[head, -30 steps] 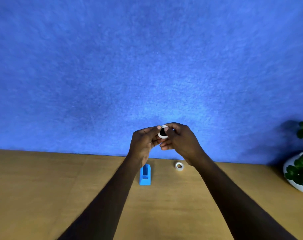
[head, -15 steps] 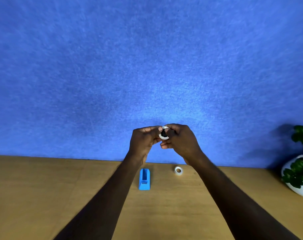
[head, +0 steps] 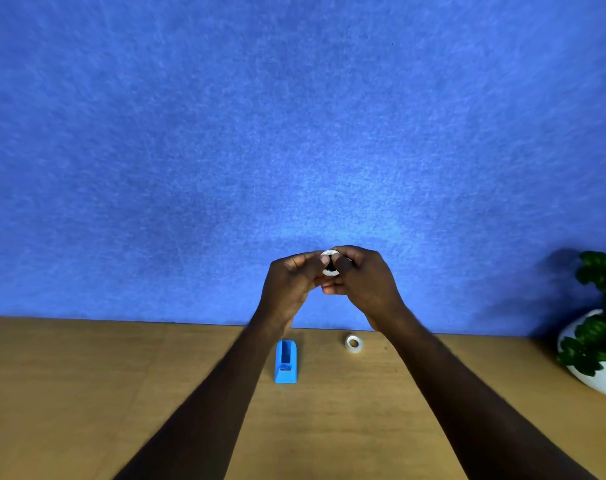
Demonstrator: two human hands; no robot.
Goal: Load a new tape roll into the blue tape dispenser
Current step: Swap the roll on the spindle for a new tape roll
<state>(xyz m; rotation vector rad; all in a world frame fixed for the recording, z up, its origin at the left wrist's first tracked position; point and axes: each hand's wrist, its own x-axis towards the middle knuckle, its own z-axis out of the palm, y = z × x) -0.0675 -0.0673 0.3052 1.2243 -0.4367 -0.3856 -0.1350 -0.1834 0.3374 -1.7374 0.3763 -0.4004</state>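
Observation:
A small white tape roll [head: 329,270] with a dark centre is held up in the air in front of the blue wall. My left hand [head: 289,284] and my right hand [head: 360,280] both pinch it, fingertips meeting over the roll. The blue tape dispenser [head: 286,362] stands on the wooden table below my left wrist, with its slot empty. A second white tape roll [head: 353,343] lies on the table to the right of the dispenser, near the wall.
A wooden table [head: 87,393] runs along a blue felt wall [head: 294,133]. A white pot with a green plant [head: 599,344] stands at the table's right edge.
Both hands stay together on the roll, with small finger shifts. The view has tilted slightly, so the table and the dispenser sit a little lower in the frame.

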